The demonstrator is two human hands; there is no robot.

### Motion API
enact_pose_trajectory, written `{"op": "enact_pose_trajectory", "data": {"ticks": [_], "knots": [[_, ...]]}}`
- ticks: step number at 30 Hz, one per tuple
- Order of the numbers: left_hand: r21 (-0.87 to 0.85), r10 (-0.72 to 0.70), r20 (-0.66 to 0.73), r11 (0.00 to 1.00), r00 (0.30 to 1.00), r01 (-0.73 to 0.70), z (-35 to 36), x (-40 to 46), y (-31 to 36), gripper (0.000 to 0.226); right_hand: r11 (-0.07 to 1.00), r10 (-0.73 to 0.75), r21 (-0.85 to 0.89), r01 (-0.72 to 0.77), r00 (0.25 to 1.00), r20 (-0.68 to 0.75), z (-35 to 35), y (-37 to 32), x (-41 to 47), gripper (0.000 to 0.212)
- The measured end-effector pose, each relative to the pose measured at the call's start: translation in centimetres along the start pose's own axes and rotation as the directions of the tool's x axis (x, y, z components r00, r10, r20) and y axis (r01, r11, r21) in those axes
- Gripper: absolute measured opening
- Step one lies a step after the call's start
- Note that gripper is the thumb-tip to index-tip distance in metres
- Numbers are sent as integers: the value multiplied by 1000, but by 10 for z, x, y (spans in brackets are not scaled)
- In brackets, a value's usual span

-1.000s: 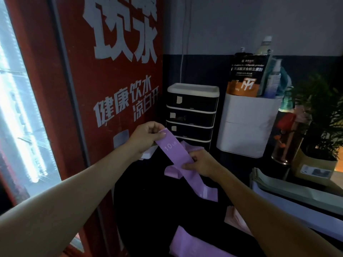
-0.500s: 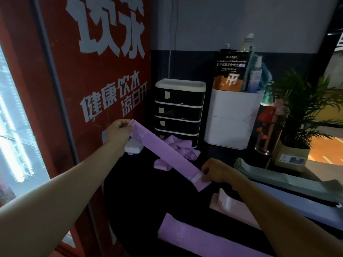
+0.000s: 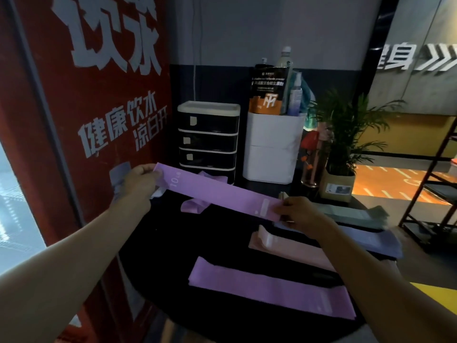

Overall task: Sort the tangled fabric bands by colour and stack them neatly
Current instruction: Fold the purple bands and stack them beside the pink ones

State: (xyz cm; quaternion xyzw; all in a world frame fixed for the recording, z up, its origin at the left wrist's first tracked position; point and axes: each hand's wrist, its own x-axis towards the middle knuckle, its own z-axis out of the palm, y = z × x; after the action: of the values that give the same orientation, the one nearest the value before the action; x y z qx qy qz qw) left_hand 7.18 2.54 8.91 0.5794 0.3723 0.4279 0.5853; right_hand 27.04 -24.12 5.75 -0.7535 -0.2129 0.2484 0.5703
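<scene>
The left hand [image 3: 138,180] pinches one short end of a purple band [image 3: 217,191], thumb on top beside the printed "10 LB" mark. The right hand [image 3: 300,211] pinches the opposite end, next to a pale label patch. Between the two grips the band is pulled out flat and straight, held in the air above the bench [image 3: 222,233] and sloping down toward the right hand.

Handling, as judged: the band is light, thin and limp. It holds its flat shape only under tension and will likely sag or fold if either end is released. Grip at the short ends, as here; a mid-span hold would let both ends droop. The fabric looks matte, so slipping seems unlikely.

Both forearms extend forward, the left reaching higher and farther out than the right.

On the bench, nearest the person, lies a flat purple stack [image 3: 269,293], the probable destination. Beyond it lie a pink stack [image 3: 284,248], a blue-grey stack [image 3: 371,241] and a green stack [image 3: 356,215]. A remaining tangle [image 3: 195,205] of purple bands lies under the held band, in front of a drawer unit [image 3: 209,137].
</scene>
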Motion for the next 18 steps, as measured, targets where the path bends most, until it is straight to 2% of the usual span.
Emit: {"op": "enact_pose_trajectory", "data": {"ticks": [3, 5, 8, 9, 12, 18], "knots": [[-10, -14, 43, 1000, 999, 15, 7, -16, -15, 17, 998, 32, 56, -27, 997, -75, -12, 11, -24, 21], [3, -18, 72, 1000, 997, 18, 9, -27, -29, 8, 997, 41, 70, -33, 992, -121, -19, 21, -40, 19], [46, -10, 72, 999, 997, 7, 11, -49, -45, 5, 992, 70, 112, -52, 984, -163, -30, 40, -59, 27], [68, 1, 70, 998, 998, -6, 11, -57, -48, 11, 991, 82, 115, -62, 981, -175, -33, 46, -65, 27], [121, 64, 108, 990, 992, -77, 13, -80, -57, 16, 994, 93, 81, -75, 966, -243, -43, 64, -83, 25], [285, 204, 192, 925, 960, -253, 16, -118, -74, 13, 998, 28, -50, -49, 935, -354, -52, 97, -110, 38]]}}
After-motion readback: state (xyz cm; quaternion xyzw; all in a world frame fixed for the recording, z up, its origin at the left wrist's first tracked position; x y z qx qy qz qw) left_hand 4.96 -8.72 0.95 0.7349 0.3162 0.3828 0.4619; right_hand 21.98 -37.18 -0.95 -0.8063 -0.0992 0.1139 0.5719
